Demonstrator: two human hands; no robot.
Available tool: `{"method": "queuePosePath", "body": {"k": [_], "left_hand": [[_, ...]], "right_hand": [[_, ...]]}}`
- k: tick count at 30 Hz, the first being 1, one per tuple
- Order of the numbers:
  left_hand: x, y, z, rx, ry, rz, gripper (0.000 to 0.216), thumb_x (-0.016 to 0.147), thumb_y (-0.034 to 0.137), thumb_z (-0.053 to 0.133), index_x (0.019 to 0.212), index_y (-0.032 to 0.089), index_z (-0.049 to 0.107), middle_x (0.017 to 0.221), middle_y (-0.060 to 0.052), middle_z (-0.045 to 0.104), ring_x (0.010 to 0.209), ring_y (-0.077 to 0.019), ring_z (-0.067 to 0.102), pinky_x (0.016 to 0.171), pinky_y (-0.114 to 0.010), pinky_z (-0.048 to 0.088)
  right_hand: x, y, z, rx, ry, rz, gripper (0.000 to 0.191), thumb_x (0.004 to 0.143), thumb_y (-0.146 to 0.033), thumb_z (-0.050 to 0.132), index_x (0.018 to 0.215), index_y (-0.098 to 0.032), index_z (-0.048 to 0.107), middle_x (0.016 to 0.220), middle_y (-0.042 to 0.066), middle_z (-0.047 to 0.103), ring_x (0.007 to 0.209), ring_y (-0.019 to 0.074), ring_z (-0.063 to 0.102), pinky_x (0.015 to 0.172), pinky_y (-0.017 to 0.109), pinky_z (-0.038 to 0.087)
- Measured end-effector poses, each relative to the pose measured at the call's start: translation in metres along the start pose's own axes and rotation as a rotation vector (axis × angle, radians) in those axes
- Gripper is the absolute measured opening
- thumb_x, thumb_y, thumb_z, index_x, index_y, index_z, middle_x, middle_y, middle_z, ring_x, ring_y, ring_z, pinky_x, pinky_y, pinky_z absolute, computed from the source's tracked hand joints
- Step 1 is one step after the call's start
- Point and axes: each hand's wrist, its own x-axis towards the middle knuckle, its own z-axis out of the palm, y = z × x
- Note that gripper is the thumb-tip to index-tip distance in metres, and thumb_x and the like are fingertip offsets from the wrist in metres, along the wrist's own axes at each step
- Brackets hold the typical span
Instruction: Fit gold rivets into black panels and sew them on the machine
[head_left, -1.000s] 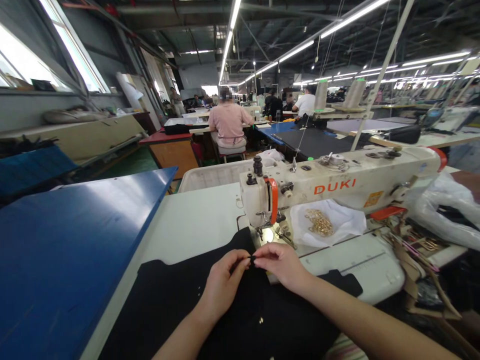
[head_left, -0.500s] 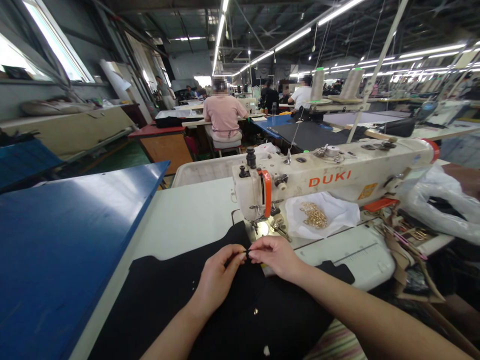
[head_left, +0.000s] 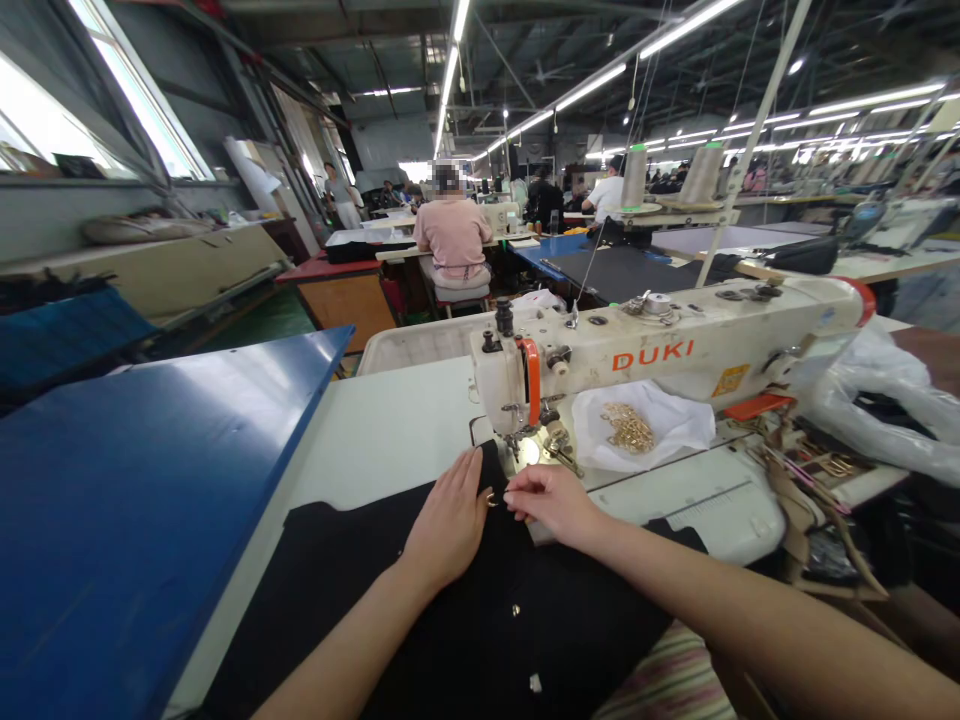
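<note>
Black fabric lies over the front of the sewing machine's bed, with one corner close to the needle area. My left hand rests flat on this fabric, fingers stretched towards the machine head. Beside its thumb sits a small gold metal ring. My right hand is just right of the ring, its fingertips pinched together; what is between them is too small to make out. Lower on the fabric a small shiny metal piece and a pale patch show.
Gold metal hardware is heaped on a white sheet under the machine arm. A blue table stands at the left. Behind the machine is a pale bin; further back a person in pink sits facing away.
My left hand has gone from a pinch to lying flat on the fabric. The gold ring now shows between the hands. My right hand stays pinched in nearly the same place.
</note>
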Motion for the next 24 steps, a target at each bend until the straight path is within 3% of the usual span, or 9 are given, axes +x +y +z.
{"method": "queuePosePath", "body": {"k": [7,18,20,24], "left_hand": [[-0.028,0.021,-0.001,0.017,-0.036,0.003,0.056,0.092,0.035,0.035,0.141,0.010,0.024,0.142,-0.019,0.040,0.131,-0.0272,0.038,0.106,-0.045,0.036],[-0.030,0.017,-0.003,-0.120,-0.067,-0.021,0.064,0.091,0.036,0.044,0.144,0.018,0.014,0.141,-0.016,0.043,0.129,-0.0261,0.042,0.105,-0.046,0.038],[-0.028,0.017,-0.004,-0.136,-0.055,-0.031,0.060,0.091,0.035,0.045,0.142,0.018,0.019,0.136,-0.015,0.048,0.124,-0.0250,0.048,0.102,-0.044,0.042],[-0.016,0.017,-0.005,-0.118,0.065,-0.019,0.029,0.091,0.026,0.042,0.118,0.019,0.049,0.117,-0.010,0.061,0.106,-0.0221,0.060,0.091,-0.038,0.051]], "right_hand": [[0.014,-0.012,-0.002,-0.055,-0.010,0.165,0.014,0.071,-0.024,0.070,0.064,-0.016,0.061,0.056,0.000,0.064,0.045,0.0108,0.061,0.043,0.018,0.045],[0.026,-0.029,0.006,-0.251,-0.077,0.317,0.014,0.075,-0.006,0.056,0.063,-0.013,0.056,0.052,-0.002,0.062,0.034,0.0069,0.055,0.031,0.012,0.037],[0.027,-0.030,0.006,-0.292,-0.087,0.323,0.013,0.075,-0.006,0.054,0.064,-0.012,0.056,0.055,0.000,0.063,0.034,0.0069,0.054,0.031,0.012,0.037],[0.029,-0.036,0.008,-0.359,-0.097,0.364,0.013,0.078,-0.007,0.052,0.066,-0.012,0.056,0.062,0.003,0.066,0.034,0.0068,0.054,0.031,0.013,0.038]]}}
